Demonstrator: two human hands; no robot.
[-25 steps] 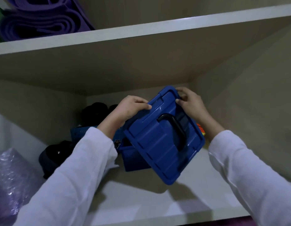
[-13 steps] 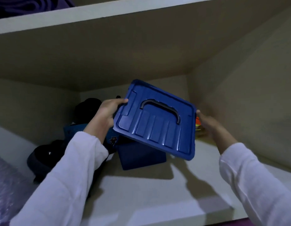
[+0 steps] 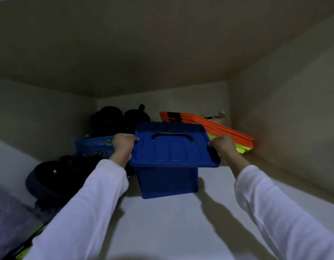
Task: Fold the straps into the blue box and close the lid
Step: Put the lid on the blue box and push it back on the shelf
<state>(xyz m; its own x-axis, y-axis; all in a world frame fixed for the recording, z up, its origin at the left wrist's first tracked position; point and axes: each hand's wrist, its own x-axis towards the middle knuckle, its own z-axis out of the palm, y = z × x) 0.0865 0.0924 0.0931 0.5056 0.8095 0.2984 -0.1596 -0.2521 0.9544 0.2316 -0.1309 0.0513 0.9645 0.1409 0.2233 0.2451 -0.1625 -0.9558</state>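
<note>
The blue box (image 3: 167, 182) stands on a white shelf inside a cupboard. Its blue lid (image 3: 173, 149), with a dark handle on top, lies level across the box's top. My left hand (image 3: 123, 145) grips the lid's left edge and my right hand (image 3: 223, 146) grips its right edge. The lid hides the inside of the box, so no straps show.
Black round weights (image 3: 106, 118) sit at the back left, another dark one (image 3: 52, 177) nearer on the left. A light blue carton (image 3: 95, 147) is left of the box. Orange and yellow flat bars (image 3: 218, 126) lie back right. The cupboard wall (image 3: 286, 119) rises at right.
The lid was tilted and turned in both hands above the box; now it is level and squared on top of the box, with one hand at each side edge.
</note>
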